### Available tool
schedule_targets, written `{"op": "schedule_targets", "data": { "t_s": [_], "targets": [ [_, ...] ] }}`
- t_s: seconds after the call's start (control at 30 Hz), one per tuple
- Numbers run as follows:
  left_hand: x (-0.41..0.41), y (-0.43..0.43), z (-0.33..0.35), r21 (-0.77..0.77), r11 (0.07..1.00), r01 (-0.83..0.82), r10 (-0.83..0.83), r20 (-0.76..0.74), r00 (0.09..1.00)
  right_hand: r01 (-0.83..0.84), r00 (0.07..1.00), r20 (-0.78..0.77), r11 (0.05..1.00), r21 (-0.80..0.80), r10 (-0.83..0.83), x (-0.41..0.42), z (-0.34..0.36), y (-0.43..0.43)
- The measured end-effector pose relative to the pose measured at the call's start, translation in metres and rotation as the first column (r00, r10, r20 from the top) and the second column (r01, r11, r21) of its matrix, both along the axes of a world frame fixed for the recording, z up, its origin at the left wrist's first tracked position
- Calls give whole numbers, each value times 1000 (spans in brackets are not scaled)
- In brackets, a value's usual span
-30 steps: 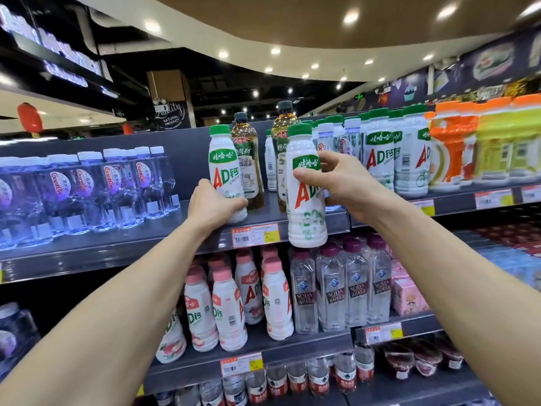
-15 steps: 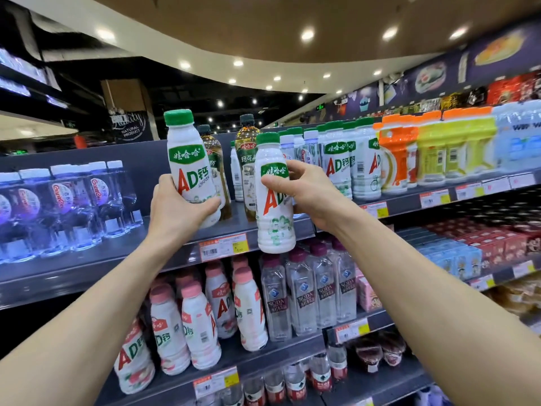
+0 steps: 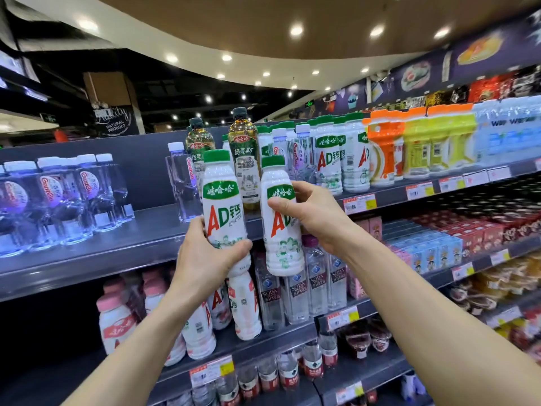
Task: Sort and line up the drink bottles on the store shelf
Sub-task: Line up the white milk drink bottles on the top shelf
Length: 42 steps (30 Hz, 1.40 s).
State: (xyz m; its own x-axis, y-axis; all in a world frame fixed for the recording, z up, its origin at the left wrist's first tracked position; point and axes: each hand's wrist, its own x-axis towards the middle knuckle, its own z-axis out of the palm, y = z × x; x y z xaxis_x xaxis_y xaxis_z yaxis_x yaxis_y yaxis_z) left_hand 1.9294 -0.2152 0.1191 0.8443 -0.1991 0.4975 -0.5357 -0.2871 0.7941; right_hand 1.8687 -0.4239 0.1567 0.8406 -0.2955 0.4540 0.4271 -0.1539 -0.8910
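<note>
Left grip clamps one AD bottle, right grip a second AD bottle, before the front edge of the shelf; tea bottles and a water bottle stand behind.

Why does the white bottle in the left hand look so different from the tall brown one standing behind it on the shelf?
The white bottle is milky and hides its drink; the brown bottle is see-through, with amber drink showing. The white bottle's cap is bright green; the brown bottle's cap is dark. The white bottle is gripped in the air by the left hand; the brown bottle stands on the shelf. Both are capped drink bottles with labels.
</note>
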Motion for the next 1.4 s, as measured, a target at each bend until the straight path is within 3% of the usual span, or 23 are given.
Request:
{"op": "schedule_targets", "data": {
  "t_s": [0.53, 0.97, 1.4],
  "targets": [
    [-60, -123, -49, -46, 996, 70, -78, -182, 980, 6, 1000, -31, 999, 45, -4, -49, -43, -124],
    [-105, -249, -60, -59, 993, 102, -113, -235, 965, -19, 997, -70, 1000, 15, 20, -73, -68, -242],
    [-105, -283, -53, -90, 995, 48, -74, -314, 947, -58, 996, -70, 997, 50, 62, -65, -64, -284]
  ]
}}
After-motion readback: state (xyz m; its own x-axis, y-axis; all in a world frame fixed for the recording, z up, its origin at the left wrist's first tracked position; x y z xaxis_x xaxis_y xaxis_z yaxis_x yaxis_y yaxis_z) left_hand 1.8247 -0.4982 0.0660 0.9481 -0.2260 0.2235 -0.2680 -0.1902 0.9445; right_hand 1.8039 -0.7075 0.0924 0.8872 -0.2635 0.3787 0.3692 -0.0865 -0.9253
